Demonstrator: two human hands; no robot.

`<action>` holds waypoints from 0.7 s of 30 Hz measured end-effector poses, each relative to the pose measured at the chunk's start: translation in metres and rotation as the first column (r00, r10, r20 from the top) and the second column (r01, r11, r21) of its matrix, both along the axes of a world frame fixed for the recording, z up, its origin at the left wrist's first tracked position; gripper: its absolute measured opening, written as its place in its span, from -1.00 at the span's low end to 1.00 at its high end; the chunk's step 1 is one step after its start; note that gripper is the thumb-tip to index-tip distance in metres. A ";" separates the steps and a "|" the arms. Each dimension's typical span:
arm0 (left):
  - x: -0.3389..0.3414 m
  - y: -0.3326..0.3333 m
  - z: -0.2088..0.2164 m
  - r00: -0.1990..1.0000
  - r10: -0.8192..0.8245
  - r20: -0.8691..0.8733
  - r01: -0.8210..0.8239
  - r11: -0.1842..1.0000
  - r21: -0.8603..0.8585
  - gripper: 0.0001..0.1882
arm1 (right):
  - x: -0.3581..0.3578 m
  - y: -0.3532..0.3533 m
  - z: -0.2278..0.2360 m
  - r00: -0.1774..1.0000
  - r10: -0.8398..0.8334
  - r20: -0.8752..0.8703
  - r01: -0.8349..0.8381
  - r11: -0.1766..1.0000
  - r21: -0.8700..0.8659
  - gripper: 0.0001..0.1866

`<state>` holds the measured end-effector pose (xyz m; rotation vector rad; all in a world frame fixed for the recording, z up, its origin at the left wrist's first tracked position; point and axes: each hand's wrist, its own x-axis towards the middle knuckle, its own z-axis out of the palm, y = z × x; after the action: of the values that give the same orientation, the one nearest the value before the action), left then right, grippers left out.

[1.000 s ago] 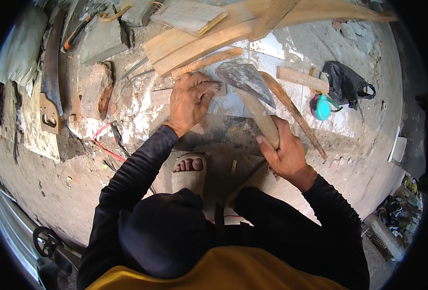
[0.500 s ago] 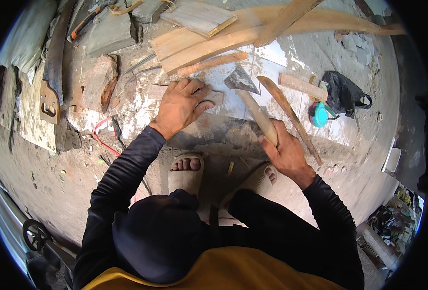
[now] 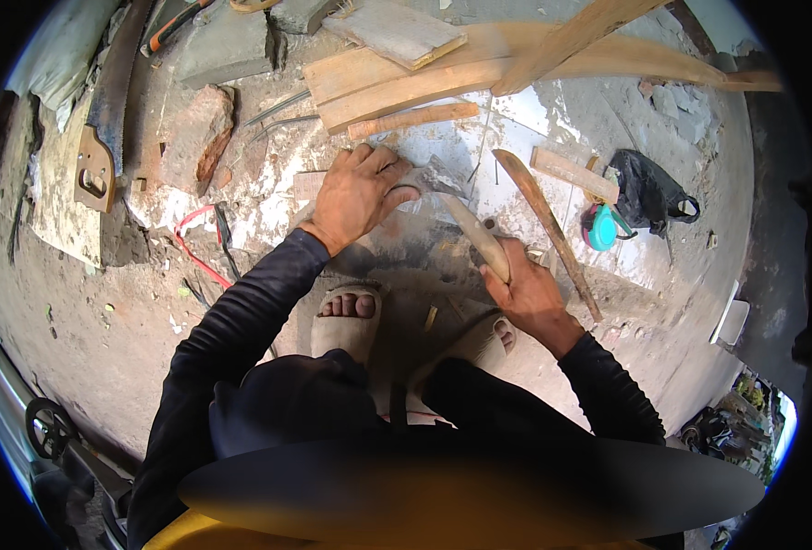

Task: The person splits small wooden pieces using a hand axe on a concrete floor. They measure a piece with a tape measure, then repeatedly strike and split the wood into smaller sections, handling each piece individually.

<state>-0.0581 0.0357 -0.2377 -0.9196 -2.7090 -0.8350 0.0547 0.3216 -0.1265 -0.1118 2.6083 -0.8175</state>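
Note:
With curled fingers, my left hand (image 3: 355, 197) presses a short flat piece of wood (image 3: 308, 185) onto the pale, stained slab. Most of that wood is hidden under the hand; one end sticks out on the left. My right hand (image 3: 530, 293) is wrapped around the wooden handle (image 3: 473, 231) of a hatchet. The dull grey hatchet head (image 3: 444, 176) is slightly blurred, low over the wood's right end and just right of my left thumb. Whether the blade touches the wood I cannot tell.
Beyond the hands lie a thin wooden strip (image 3: 413, 119) and long planks (image 3: 397, 87). Rightward are a dark stick (image 3: 548, 229), a turquoise tape measure (image 3: 600, 227) and a black plastic bag (image 3: 649, 188). A handsaw (image 3: 94, 174) and a broken brick (image 3: 199, 137) lie leftward.
The hatchet head has moved left and slightly down, closer to my left thumb. My right hand has shifted a little left with it, while my left hand keeps holding the wood.

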 end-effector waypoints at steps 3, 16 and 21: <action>-0.002 0.000 -0.001 1.000 -0.001 -0.014 0.002 1.000 0.006 -0.54 | -0.002 0.005 0.004 0.999 -0.020 0.030 0.019 1.000 0.020 -0.49; 0.001 -0.002 -0.007 1.000 -0.014 -0.003 0.014 1.000 -0.018 -0.52 | 0.001 0.007 -0.019 0.995 -0.012 -0.101 0.009 0.999 -0.034 -0.59; 0.000 -0.001 -0.007 1.000 -0.011 0.022 0.012 0.999 -0.053 -0.51 | 0.002 0.012 -0.017 0.999 0.000 0.052 -0.004 0.997 0.077 -0.56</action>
<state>-0.0581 0.0344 -0.2443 -0.9427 -2.7594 -0.7827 0.0566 0.3336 -0.1439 -0.0698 2.5865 -0.7085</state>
